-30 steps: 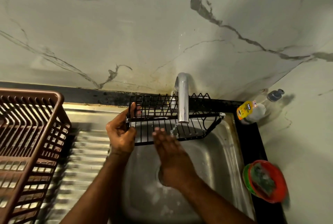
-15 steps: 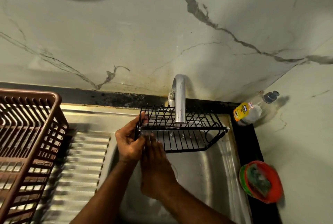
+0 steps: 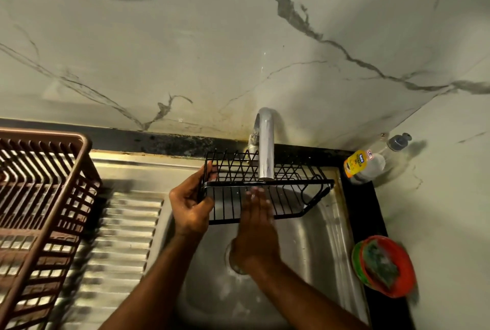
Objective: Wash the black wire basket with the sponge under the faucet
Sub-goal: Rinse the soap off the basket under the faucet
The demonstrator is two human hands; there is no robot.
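The black wire basket hangs over the steel sink, right under the chrome faucet. My left hand grips the basket's left end, thumb over the top wire. My right hand lies flat with straight fingers against the basket's front wires, fingertips just below the spout. It holds no sponge. The green sponge sits in a red dish on the counter at the sink's right.
A brown plastic dish rack stands on the ribbed drainboard at the left. A dish soap bottle leans in the right back corner. The marble wall rises close behind the faucet.
My right hand slid right along the basket's front, from beside my left hand to under the spout. The basket stays gripped at its left end.
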